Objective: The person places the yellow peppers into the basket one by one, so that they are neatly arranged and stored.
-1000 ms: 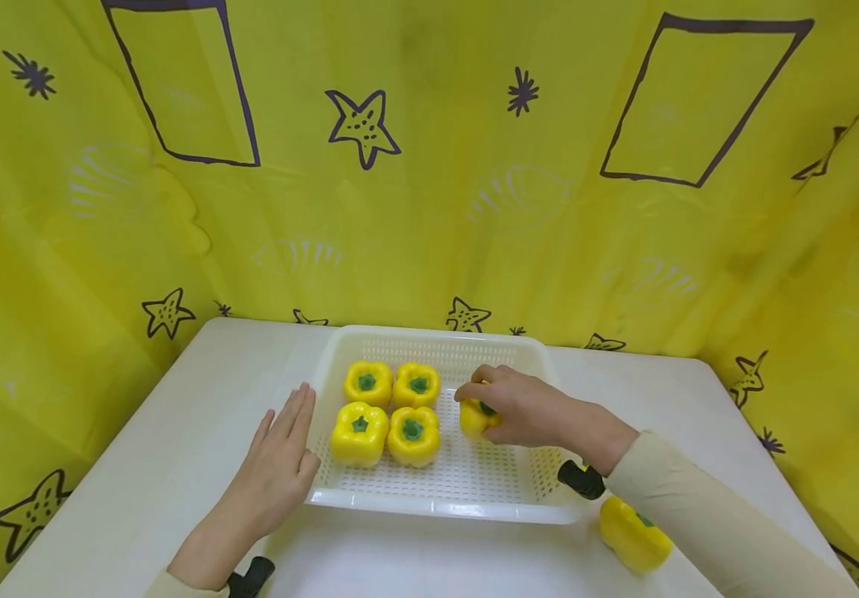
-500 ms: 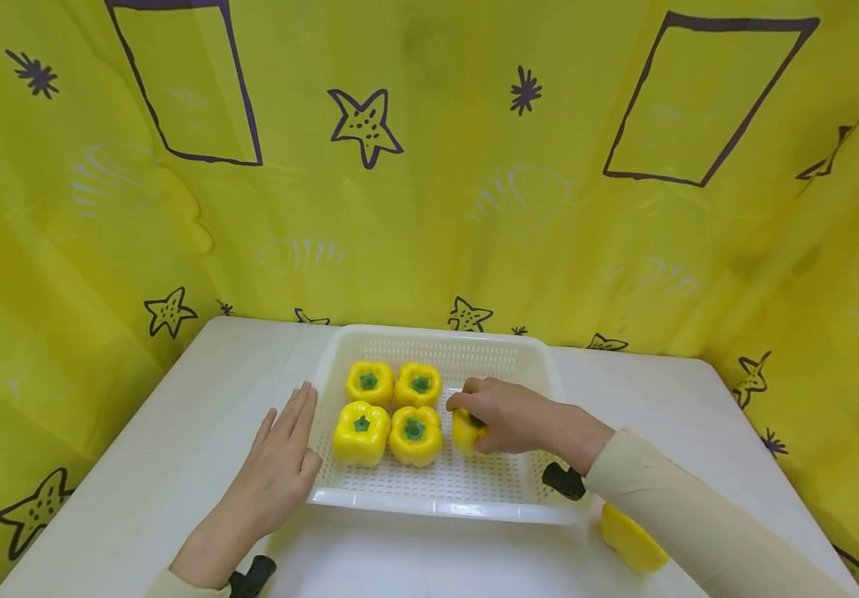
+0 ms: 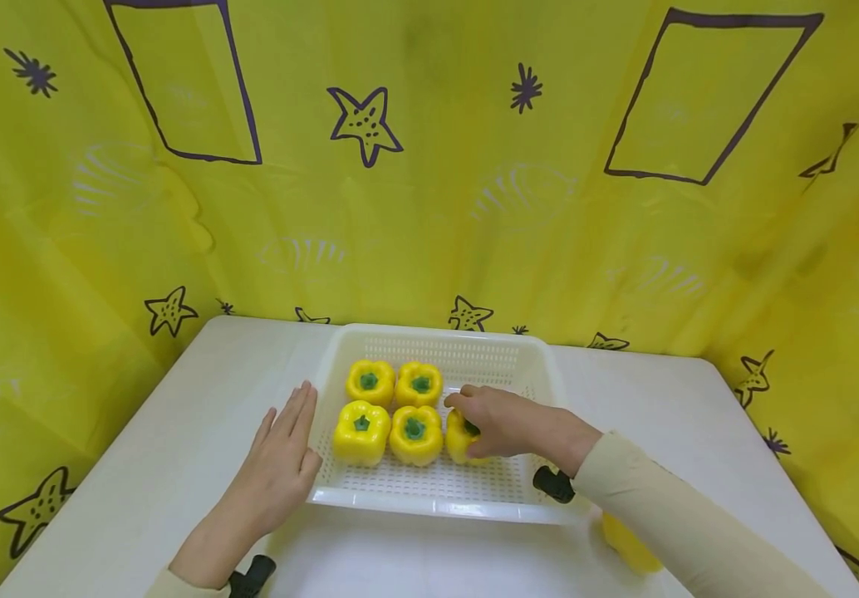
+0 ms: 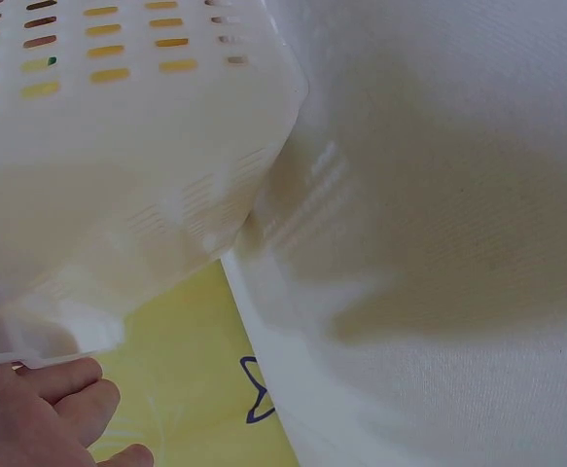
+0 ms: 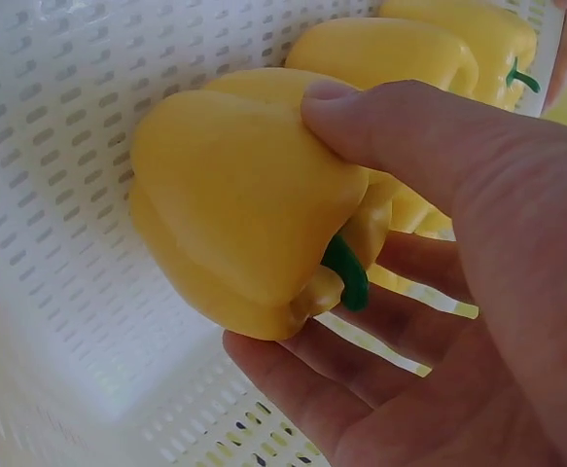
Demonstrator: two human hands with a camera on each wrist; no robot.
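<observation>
My right hand (image 3: 508, 422) grips a yellow pepper (image 3: 459, 438) from above, thumb and fingers curled round its shoulders, the green stem (image 5: 346, 272) tucked toward my palm. In the right wrist view the pepper sits tilted rather than upright, low over the basket floor; I cannot tell whether it touches. It lies just right of centre in the head view, close against the front right one of the four peppers (image 3: 392, 409) that stand stem-up in a tight two-by-two block. Holding it from the top leaves its sides free to slide in beside that neighbour.

My left hand (image 3: 280, 469) lies flat with straight fingers on the worktop (image 3: 175, 432), its edge against the left wall of the basket (image 3: 429, 505), holding nothing; placed so, it braces the light basket against sliding.

The peppers are glossy, smooth and blocky, with rounded lobes and a dimple round each stem. The basket is white plastic, shallow and rectangular, its floor and walls pierced with rows of small slots. The worktop is matte white. Another yellow pepper (image 3: 627, 544) lies on it at the lower right of the frame, mostly hidden by my sleeve (image 3: 684, 531). Behind hangs a yellow cloth (image 3: 429, 208) printed with dark stars and frames.
</observation>
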